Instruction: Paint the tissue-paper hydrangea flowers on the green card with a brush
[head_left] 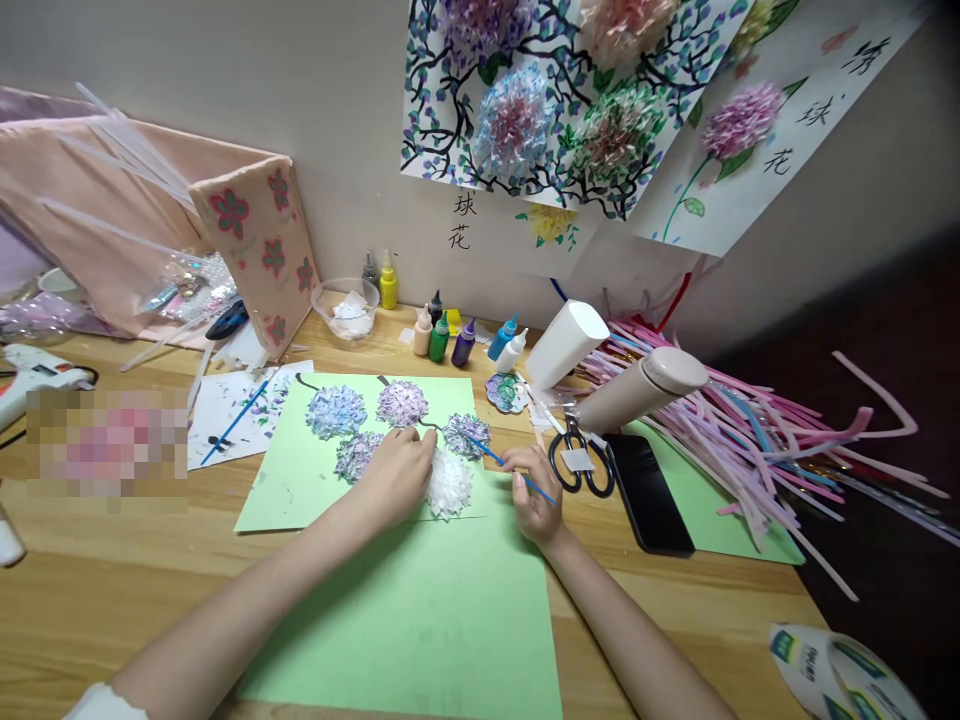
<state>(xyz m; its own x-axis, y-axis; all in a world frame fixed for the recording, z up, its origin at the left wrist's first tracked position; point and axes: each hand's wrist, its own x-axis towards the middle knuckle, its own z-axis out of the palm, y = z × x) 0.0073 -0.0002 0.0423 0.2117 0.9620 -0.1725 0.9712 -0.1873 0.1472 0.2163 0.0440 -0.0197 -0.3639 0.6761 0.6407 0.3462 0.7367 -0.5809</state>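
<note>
My right hand (534, 495) is closed around a blue paintbrush (541, 490). The brush tip reaches the small purple paper flower (466, 436) on the right of a light green sheet (277, 490). Over the middle of this sheet, my left hand (397, 470) has its fingers bent down beside a white ruffled flower (450, 485); whatever is between the fingertips is hidden. A blue flower (336, 411), a pink-purple flower (402, 402) and a partly covered purple flower (355, 456) lie around it. Dark painted stems show near some flowers.
Paint bottles (439, 338) and a paint-smeared palette (507, 392) stand behind the sheet. Scissors (576, 462), a phone (649, 493) and a tumbler (643, 388) are on the right, near pink strips (720, 430). Another brush (238, 418) lies left; tape (844, 675) is front right.
</note>
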